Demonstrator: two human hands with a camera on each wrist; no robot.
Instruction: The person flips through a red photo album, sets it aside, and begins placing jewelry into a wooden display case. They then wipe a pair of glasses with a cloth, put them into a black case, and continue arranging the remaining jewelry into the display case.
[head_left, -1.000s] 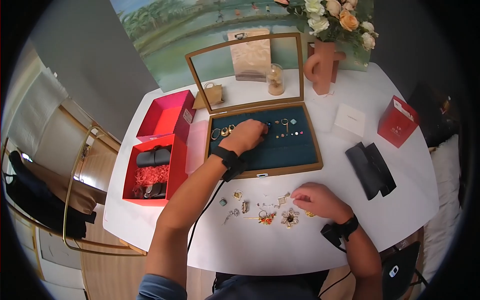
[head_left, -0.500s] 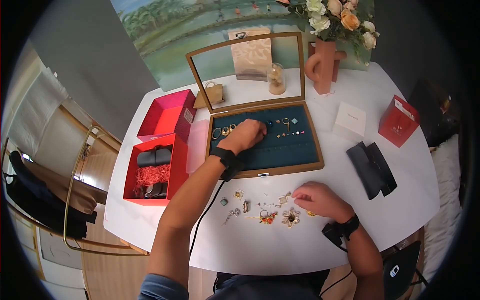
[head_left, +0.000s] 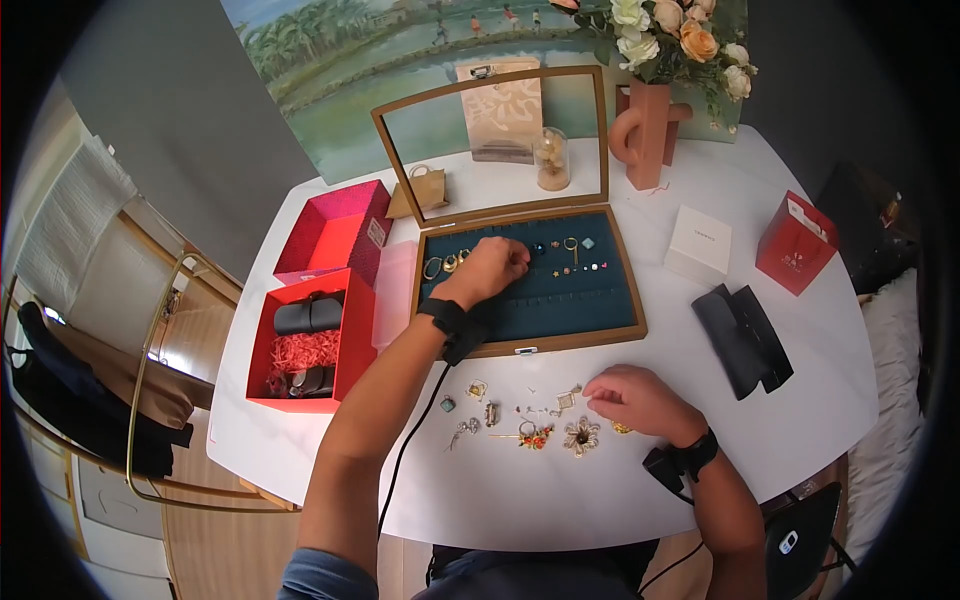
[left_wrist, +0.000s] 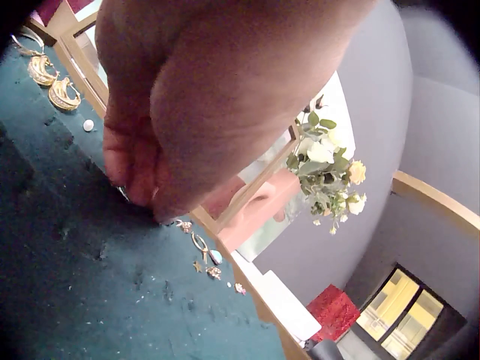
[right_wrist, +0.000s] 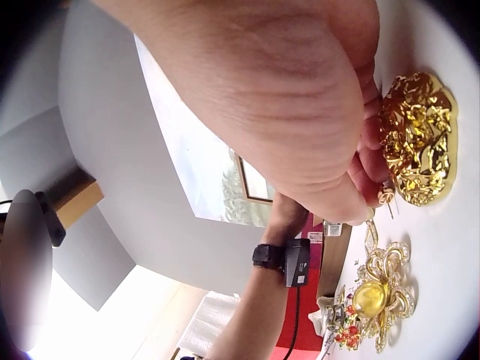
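Note:
My left hand (head_left: 482, 272) reaches into a wooden jewelry box (head_left: 640, 300) with dark teal lining. Its thumb and fingers meet at the lining, pinching a tiny shiny piece (left_wrist: 122, 192), mostly hidden. Gold hoop earrings (left_wrist: 64, 95) and a pearl stud (left_wrist: 88, 125) sit left of it; a ring (head_left: 571, 243) and small studs lie to the right. On the table rests my right hand (head_left: 640, 402), fingers loosely curled. Right at its fingertips is a rose-shaped stud (right_wrist: 386, 195). Beside it are a shiny gold ornament (right_wrist: 420, 139) and a flower brooch (right_wrist: 371, 298).
Several loose pieces, among them a red-orange flower hairpin (head_left: 533, 436), lie before the box. Its glass lid (head_left: 604, 140) stands upright. Red boxes (head_left: 335, 345) are at left; a white box (head_left: 698, 245), black case (head_left: 740, 340) and red bag (head_left: 797, 245) at right. A vase (head_left: 650, 135) stands behind.
My left hand has shifted slightly left within the box, showing more of the blue piece beside its fingertips. The right hand stays in place.

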